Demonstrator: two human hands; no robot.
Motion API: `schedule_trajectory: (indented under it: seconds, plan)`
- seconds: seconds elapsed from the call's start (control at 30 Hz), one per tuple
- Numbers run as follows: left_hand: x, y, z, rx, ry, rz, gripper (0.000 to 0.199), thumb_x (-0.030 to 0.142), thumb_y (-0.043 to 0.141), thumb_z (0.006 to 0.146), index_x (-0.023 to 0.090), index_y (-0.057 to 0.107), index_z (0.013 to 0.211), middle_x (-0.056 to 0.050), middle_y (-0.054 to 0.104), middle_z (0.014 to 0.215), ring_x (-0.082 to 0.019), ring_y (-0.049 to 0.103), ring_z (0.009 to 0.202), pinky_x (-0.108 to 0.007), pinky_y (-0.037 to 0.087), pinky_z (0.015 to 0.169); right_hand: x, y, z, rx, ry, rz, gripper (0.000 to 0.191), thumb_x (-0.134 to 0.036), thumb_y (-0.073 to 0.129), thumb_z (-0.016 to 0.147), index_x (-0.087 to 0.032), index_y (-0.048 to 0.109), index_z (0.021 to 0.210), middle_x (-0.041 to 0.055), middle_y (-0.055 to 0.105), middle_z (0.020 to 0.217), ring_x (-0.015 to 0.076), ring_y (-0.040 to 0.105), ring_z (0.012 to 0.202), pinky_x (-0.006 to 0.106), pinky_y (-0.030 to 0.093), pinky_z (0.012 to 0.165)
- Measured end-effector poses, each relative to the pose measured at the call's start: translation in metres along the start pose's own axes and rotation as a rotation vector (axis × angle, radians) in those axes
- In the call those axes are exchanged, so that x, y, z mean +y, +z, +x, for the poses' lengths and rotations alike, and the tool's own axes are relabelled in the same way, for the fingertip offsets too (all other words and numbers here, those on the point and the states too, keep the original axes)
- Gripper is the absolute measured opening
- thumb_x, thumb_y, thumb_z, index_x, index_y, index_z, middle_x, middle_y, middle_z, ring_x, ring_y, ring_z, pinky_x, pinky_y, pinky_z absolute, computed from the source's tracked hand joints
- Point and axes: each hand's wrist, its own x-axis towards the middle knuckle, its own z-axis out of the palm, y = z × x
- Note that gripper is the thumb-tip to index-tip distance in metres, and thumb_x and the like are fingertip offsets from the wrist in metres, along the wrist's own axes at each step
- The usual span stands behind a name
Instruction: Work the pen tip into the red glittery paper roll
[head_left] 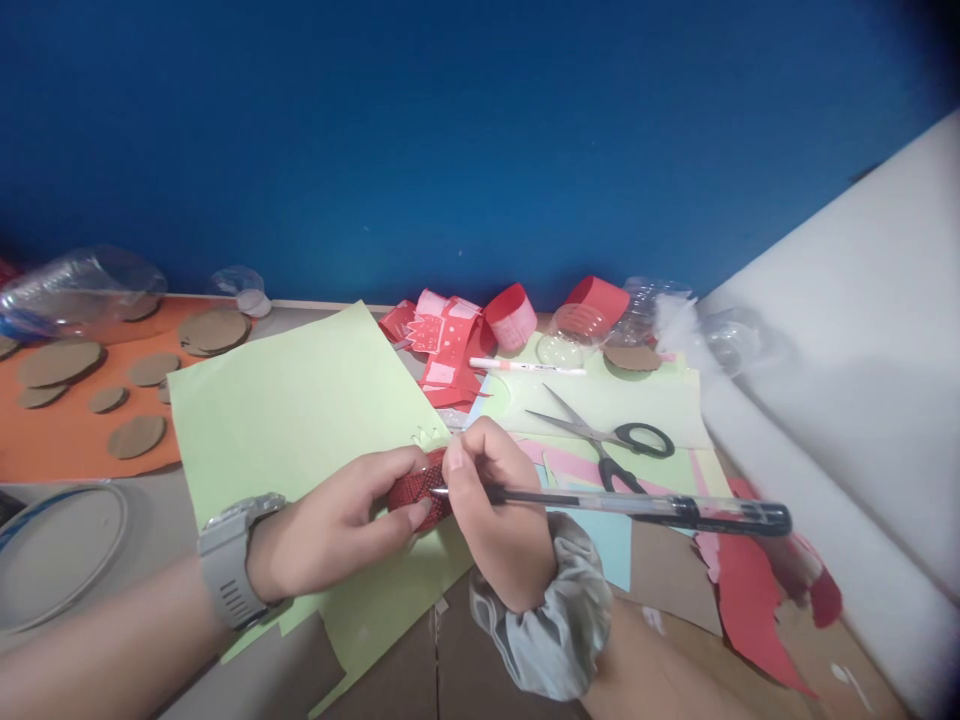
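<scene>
My left hand (341,515), wearing a grey watch, grips a small rounded red piece (409,490) covered in dark dots. Its exact kind is partly hidden by the fingers. Closed around a black pen (622,505), my right hand (491,510) wears a grey scrunchie (547,620) at the wrist. The pen's tip points left, at or very near the red piece. Just above the fingers, small pale green cut points (430,437) show. A large light green sheet (300,400) lies under and behind my hands.
Open black-handled scissors (600,435) lie right of my hands, on coloured paper. Behind are a white marker (525,366), red paper strips (450,350) and clear plastic pieces (570,338). Cardboard discs (60,363) rest on orange paper (75,430) at left. A blue wall (450,150) closes the back.
</scene>
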Motion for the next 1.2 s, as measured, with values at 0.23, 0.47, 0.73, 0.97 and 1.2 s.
schedule_trajectory:
  seconds: [0.23, 0.47, 0.73, 0.97, 1.2]
  plan:
    - [0.0005, 0.0007, 0.0005, 0.001, 0.002, -0.009, 0.013, 0.018, 0.043, 0.095, 0.017, 0.046, 0.083, 0.004, 0.045, 0.074, -0.011, 0.040, 0.066, -0.022, 0.036, 0.062, 0.0001, 0.0006, 0.0001, 0.007, -0.004, -0.007, 0.024, -0.018, 0.044, 0.091, -0.021, 0.037, 0.069, -0.0065, 0.034, 0.061, 0.0086, 0.033, 0.054, 0.023, 0.030, 0.050]
    - [-0.0017, 0.0006, 0.0003, 0.004, 0.004, 0.003, 0.015, 0.020, 0.043, 0.096, 0.017, 0.046, 0.082, 0.004, 0.044, 0.074, -0.011, 0.040, 0.066, -0.022, 0.036, 0.062, 0.0016, 0.0001, -0.0011, 0.003, 0.019, -0.008, 0.024, -0.017, 0.045, 0.091, -0.022, 0.036, 0.069, -0.0067, 0.033, 0.061, 0.0088, 0.032, 0.054, 0.024, 0.029, 0.050]
    - [0.0018, 0.0001, 0.0007, 0.006, 0.021, 0.013, 0.014, 0.017, 0.043, 0.096, 0.017, 0.046, 0.082, 0.005, 0.043, 0.073, -0.011, 0.039, 0.065, -0.022, 0.036, 0.062, 0.0005, -0.0001, -0.0010, -0.005, 0.026, -0.006, 0.025, -0.019, 0.045, 0.092, -0.022, 0.035, 0.069, -0.0067, 0.032, 0.060, 0.0089, 0.031, 0.054, 0.024, 0.029, 0.050]
    - [0.0000, 0.0006, 0.0003, 0.009, 0.005, 0.040, 0.014, 0.019, 0.043, 0.096, 0.017, 0.047, 0.083, 0.004, 0.045, 0.074, -0.011, 0.041, 0.066, -0.022, 0.037, 0.063, 0.0013, -0.0001, -0.0011, 0.000, 0.021, -0.027, 0.025, -0.018, 0.043, 0.091, -0.022, 0.036, 0.068, -0.0062, 0.031, 0.060, 0.0090, 0.031, 0.054, 0.024, 0.028, 0.049]
    - [0.0014, 0.0003, -0.0005, -0.011, -0.005, 0.015, 0.015, 0.020, 0.043, 0.096, 0.017, 0.045, 0.082, 0.003, 0.044, 0.074, -0.012, 0.041, 0.067, -0.023, 0.037, 0.063, -0.0021, -0.0002, 0.0007, 0.034, 0.011, -0.043, 0.026, -0.017, 0.041, 0.091, -0.021, 0.037, 0.066, -0.0058, 0.032, 0.059, 0.0091, 0.032, 0.053, 0.024, 0.029, 0.049]
